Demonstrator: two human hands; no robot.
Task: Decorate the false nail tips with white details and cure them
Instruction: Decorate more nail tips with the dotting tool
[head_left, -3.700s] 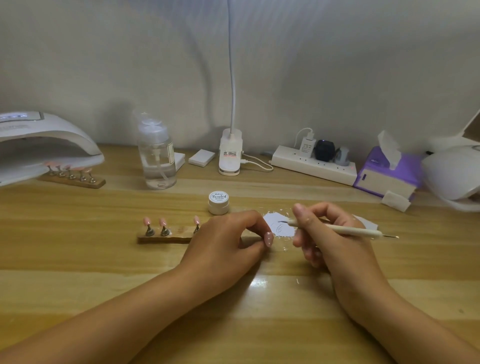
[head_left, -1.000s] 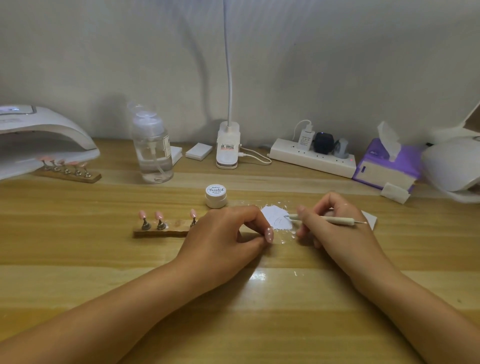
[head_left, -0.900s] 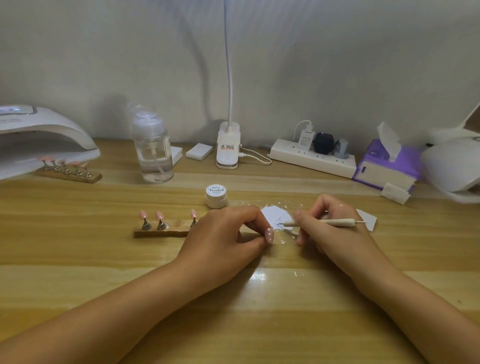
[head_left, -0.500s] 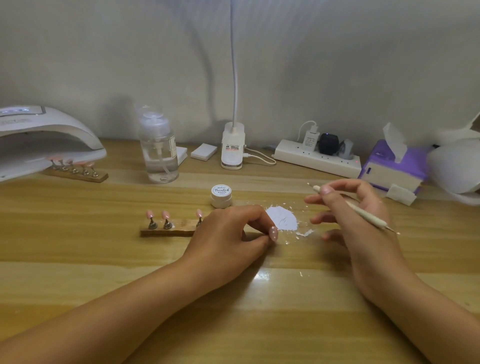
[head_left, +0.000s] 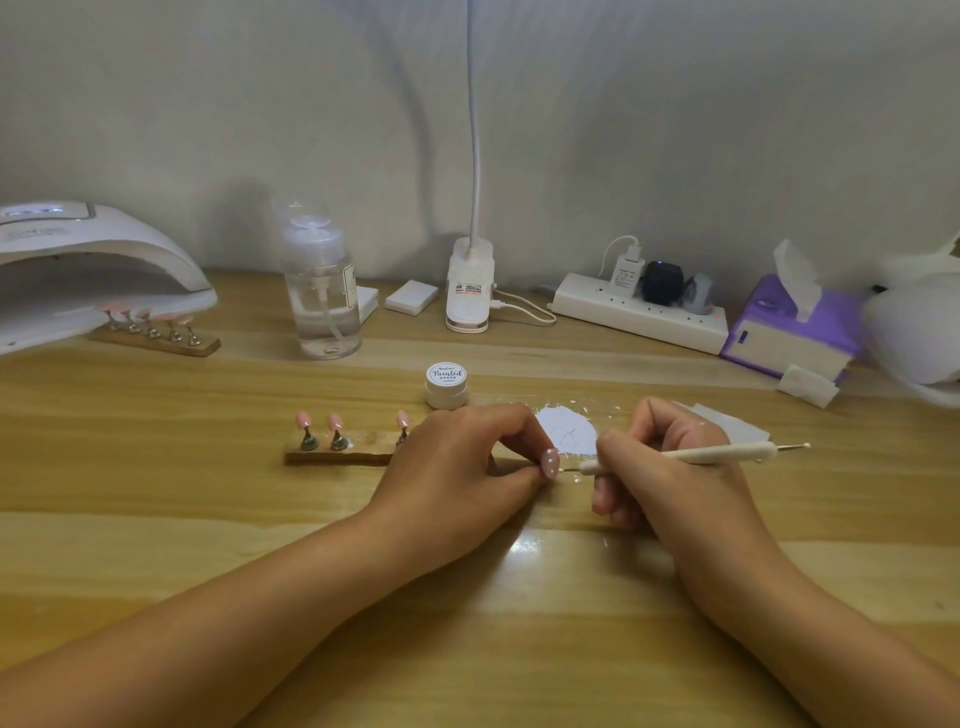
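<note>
My left hand (head_left: 462, 467) pinches a pink false nail tip (head_left: 550, 462) that carries small white dots. My right hand (head_left: 670, 467) grips a white dotting pen (head_left: 691, 457) lying almost level, its left point touching the tip's right edge. Behind the hands lies a smear of white gel paint (head_left: 569, 434) on a clear sheet. A wooden nail stand (head_left: 337, 454) to the left holds three pink tips. A closed white gel jar (head_left: 445, 385) stands behind. A second stand of pink tips (head_left: 156, 335) sits under the white curing lamp (head_left: 88, 270) at far left.
A clear pump bottle (head_left: 323, 296), a lamp base (head_left: 470, 291), a power strip (head_left: 639, 312) and a purple tissue box (head_left: 795, 327) line the back of the wooden table (head_left: 156, 519). White pads (head_left: 808, 384) lie near the box.
My right hand came down from above the table and brought the pen's point from the paint smear to the nail tip. My left hand kept its hold on the tip.
</note>
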